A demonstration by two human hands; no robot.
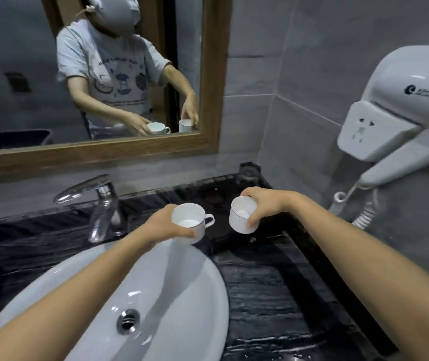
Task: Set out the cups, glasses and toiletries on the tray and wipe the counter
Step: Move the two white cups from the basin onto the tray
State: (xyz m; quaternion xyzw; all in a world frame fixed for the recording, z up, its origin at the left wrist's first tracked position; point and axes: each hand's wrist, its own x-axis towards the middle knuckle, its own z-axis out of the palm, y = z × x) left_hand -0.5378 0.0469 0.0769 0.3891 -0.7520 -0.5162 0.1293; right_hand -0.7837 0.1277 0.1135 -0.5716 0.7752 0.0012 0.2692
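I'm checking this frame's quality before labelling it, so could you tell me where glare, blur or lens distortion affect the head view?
Head view: wide-angle bending curves the mirror frame and wall tiles; bright glare streaks on the sink and tap; the dark counter hides detail; the left hand and right hand with their cups look slightly soft.

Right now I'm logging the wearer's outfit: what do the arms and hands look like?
Both forearms are bare to the frame's edge; left hand and right hand show no gloves, watch or rings. The mirror shows short sleeves of a light printed T-shirt.
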